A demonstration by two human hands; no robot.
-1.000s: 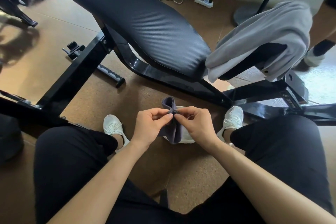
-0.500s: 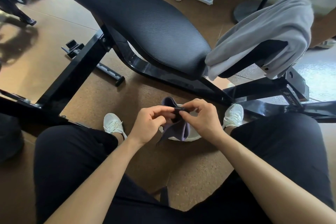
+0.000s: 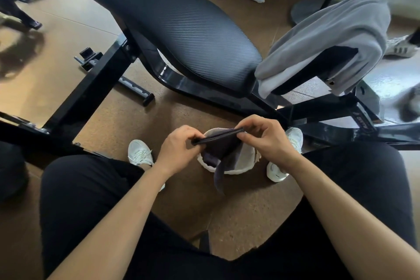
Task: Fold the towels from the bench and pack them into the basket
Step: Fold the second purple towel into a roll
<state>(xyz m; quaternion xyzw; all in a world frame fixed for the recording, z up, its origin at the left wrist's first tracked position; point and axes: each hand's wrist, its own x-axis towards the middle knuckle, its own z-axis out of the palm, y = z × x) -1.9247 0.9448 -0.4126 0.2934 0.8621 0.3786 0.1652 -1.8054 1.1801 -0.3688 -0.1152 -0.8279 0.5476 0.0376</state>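
Left hand point(image 3: 179, 150) and right hand point(image 3: 268, 141) each pinch the dark towel point(image 3: 221, 148) above the basket point(image 3: 246, 159).

Black trousers point(image 3: 86, 200), white lace-up trainers point(image 3: 138, 153), forearms point(image 3: 118, 218) unsleeved.

The dark towel point(image 3: 221, 146) and both hands cover most of the white basket point(image 3: 230, 171); only its near rim and a patch of inner wall show, and what lies in it cannot be told. The towel's top corners vanish inside the pinch of the left hand point(image 3: 179, 152) and the right hand point(image 3: 267, 140). The grey towel point(image 3: 329, 36) hides most of the bench's seat pad point(image 3: 318, 68) and part of a round stand base point(image 3: 303, 10). The backrest point(image 3: 181, 25) runs out of the top edge. At the right edge, another person's shoe point(image 3: 398, 46) is cut off and a second foot point(image 3: 410, 103) is a blur. Lettering on the frame point(image 3: 361, 120) is unreadable.
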